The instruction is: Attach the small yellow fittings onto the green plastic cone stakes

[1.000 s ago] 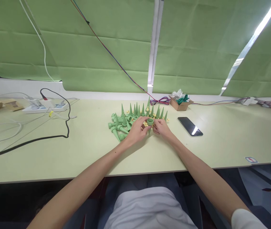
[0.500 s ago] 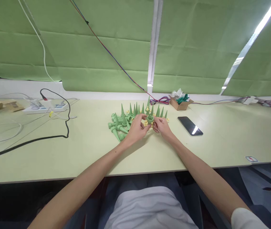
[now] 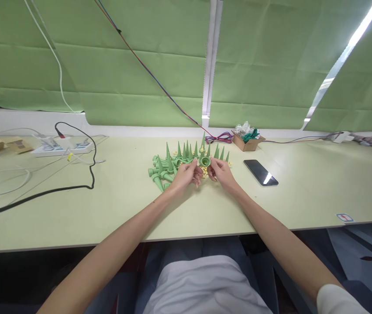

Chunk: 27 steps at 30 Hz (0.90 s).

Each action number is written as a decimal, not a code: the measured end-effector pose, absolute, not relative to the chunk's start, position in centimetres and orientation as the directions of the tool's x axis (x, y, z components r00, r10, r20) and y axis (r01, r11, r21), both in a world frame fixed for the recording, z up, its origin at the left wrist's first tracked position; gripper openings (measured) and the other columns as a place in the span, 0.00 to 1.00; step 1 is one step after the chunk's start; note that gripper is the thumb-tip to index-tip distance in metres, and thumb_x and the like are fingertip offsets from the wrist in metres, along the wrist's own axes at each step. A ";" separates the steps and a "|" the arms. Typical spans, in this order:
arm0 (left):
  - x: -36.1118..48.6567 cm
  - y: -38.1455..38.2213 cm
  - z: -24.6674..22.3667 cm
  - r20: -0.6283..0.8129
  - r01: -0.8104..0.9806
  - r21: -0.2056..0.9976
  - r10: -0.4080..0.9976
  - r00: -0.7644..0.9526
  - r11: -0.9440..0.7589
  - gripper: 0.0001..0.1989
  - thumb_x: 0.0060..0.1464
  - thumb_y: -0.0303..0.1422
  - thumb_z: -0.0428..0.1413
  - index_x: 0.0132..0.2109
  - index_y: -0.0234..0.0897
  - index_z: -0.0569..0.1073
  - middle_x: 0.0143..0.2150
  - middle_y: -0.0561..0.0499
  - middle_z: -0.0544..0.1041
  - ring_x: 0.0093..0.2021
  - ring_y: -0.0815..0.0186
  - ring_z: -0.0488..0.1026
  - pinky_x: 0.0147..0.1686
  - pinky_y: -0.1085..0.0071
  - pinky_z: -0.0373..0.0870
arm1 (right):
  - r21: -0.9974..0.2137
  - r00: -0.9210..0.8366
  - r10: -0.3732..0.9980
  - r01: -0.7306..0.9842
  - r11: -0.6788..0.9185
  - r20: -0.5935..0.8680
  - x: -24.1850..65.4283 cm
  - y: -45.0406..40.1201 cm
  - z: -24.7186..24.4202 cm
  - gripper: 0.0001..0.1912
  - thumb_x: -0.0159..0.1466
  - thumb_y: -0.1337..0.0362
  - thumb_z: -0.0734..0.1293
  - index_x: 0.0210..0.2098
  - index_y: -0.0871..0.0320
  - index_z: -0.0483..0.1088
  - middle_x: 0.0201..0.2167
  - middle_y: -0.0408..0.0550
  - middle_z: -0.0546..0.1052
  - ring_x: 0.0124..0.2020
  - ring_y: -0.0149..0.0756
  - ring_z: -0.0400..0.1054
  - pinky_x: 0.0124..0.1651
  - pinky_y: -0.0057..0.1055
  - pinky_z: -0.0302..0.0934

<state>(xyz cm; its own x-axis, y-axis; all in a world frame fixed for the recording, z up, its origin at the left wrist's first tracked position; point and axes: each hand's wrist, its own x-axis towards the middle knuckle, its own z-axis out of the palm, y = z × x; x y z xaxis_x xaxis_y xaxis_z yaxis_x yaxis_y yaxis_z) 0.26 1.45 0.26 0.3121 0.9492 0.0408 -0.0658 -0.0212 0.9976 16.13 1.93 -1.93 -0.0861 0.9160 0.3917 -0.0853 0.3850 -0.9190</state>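
A green hollow plant watering spike [image 3: 206, 162] has its round open mouth turned toward me. My right hand [image 3: 220, 171] pinches it at its right rim. Just left of the spike, my left hand [image 3: 187, 174] is loosely curled with its fingers a little apart, and I see nothing held in it. Small yellow pieces [image 3: 204, 170] lie between and behind my hands, partly covered by them. To the left, several green spikes [image 3: 161, 172] lie in a pile, its near part hidden by my left hand. Behind my hands stands a row of upright green spikes [image 3: 187, 150].
A black phone [image 3: 260, 172] lies to the right. Farther back are a small cardboard box [image 3: 249, 143] with plastic and green stuff in it and a coil of red and blue wire [image 3: 219, 138]. A white power strip [image 3: 62, 148] and a black cable [image 3: 58, 189] occupy the left.
My left hand has drawn back from the held spike, slightly to the left. The spike's mouth has tipped more toward me, while my right hand keeps its hold.
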 end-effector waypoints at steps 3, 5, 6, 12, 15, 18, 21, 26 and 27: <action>0.2 1.5 0.2 -0.005 -0.083 0.996 0.936 0.353 0.037 0.29 0.55 0.56 0.54 0.28 0.30 0.73 0.27 0.44 0.74 0.20 0.69 0.69 0.17 0.72 0.64 | -0.921 -0.138 0.911 -0.034 0.388 0.389 16.1 1.8 -1.9 0.28 0.62 0.39 0.63 0.23 0.57 0.61 0.15 0.39 0.63 0.12 0.25 0.54 0.16 0.27 0.45; 0.1 1.5 0.2 -0.014 -0.069 0.997 0.925 0.381 0.043 0.28 0.54 0.56 0.55 0.29 0.30 0.74 0.29 0.43 0.75 0.21 0.70 0.69 0.17 0.72 0.64 | -0.920 -0.155 0.908 -0.027 0.391 0.390 16.1 1.8 -1.8 0.28 0.61 0.38 0.63 0.22 0.57 0.62 0.15 0.39 0.63 0.12 0.25 0.54 0.16 0.27 0.45; 0.1 1.5 0.2 -0.010 -0.065 0.997 0.922 0.387 0.039 0.28 0.54 0.55 0.56 0.29 0.30 0.74 0.30 0.43 0.76 0.21 0.70 0.69 0.17 0.73 0.64 | -0.920 -0.156 0.908 -0.031 0.390 0.390 16.1 1.8 -1.8 0.28 0.61 0.38 0.63 0.22 0.57 0.62 0.15 0.39 0.63 0.12 0.25 0.54 0.16 0.27 0.45; 0.1 1.3 0.5 0.003 -0.072 0.997 0.918 0.397 0.028 0.26 0.52 0.54 0.59 0.31 0.30 0.73 0.33 0.44 0.76 0.21 0.71 0.70 0.18 0.73 0.65 | -0.930 -0.149 0.918 -0.046 0.366 0.368 16.1 1.7 -1.8 0.28 0.60 0.37 0.64 0.23 0.56 0.61 0.14 0.38 0.62 0.13 0.26 0.55 0.15 0.27 0.45; 0.0 1.3 0.7 -0.008 -0.069 0.997 0.912 0.411 0.040 0.24 0.52 0.52 0.60 0.31 0.31 0.72 0.34 0.44 0.75 0.22 0.71 0.70 0.19 0.73 0.66 | -0.933 -0.153 0.920 -0.042 0.358 0.361 16.2 1.6 -1.7 0.28 0.60 0.38 0.64 0.24 0.57 0.62 0.15 0.38 0.61 0.13 0.26 0.55 0.15 0.26 0.45; 0.0 1.4 0.6 -0.004 -0.068 0.997 0.910 0.414 0.035 0.23 0.50 0.51 0.61 0.32 0.32 0.72 0.34 0.46 0.74 0.22 0.71 0.71 0.18 0.74 0.65 | -0.933 -0.166 0.919 -0.034 0.358 0.358 16.4 1.7 -1.7 0.27 0.60 0.38 0.64 0.25 0.57 0.62 0.14 0.37 0.61 0.13 0.25 0.54 0.16 0.26 0.45; -0.1 1.4 0.5 0.021 -0.064 0.998 0.916 0.400 0.005 0.22 0.48 0.50 0.63 0.31 0.33 0.71 0.28 0.51 0.70 0.21 0.70 0.70 0.17 0.74 0.64 | -0.933 -0.172 0.918 -0.030 0.358 0.358 16.5 1.7 -1.8 0.27 0.60 0.38 0.65 0.25 0.56 0.61 0.14 0.36 0.60 0.13 0.26 0.54 0.15 0.26 0.45; -0.4 1.1 0.7 0.139 0.014 0.987 0.902 0.408 -0.159 0.21 0.46 0.49 0.64 0.29 0.36 0.68 0.23 0.54 0.68 0.22 0.68 0.70 0.18 0.73 0.65 | -0.931 -0.174 0.918 0.023 0.365 0.356 16.5 1.7 -1.8 0.28 0.60 0.38 0.65 0.23 0.55 0.59 0.13 0.35 0.57 0.12 0.25 0.53 0.15 0.26 0.45; -0.4 1.0 0.7 0.170 0.047 0.977 0.898 0.406 -0.206 0.21 0.47 0.49 0.64 0.29 0.36 0.69 0.22 0.54 0.68 0.21 0.69 0.69 0.19 0.73 0.65 | -0.934 -0.173 0.922 0.033 0.357 0.346 16.5 1.7 -1.8 0.28 0.59 0.37 0.65 0.23 0.55 0.58 0.12 0.35 0.56 0.12 0.25 0.52 0.15 0.26 0.45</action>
<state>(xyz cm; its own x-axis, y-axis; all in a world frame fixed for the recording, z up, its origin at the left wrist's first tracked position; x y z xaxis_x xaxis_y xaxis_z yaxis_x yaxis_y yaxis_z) -0.39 1.02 0.70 0.4057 0.8981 0.1699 0.0473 -0.2063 0.9774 16.51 1.73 -1.80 -0.1730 0.9220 0.3463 0.0326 0.3568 -0.9336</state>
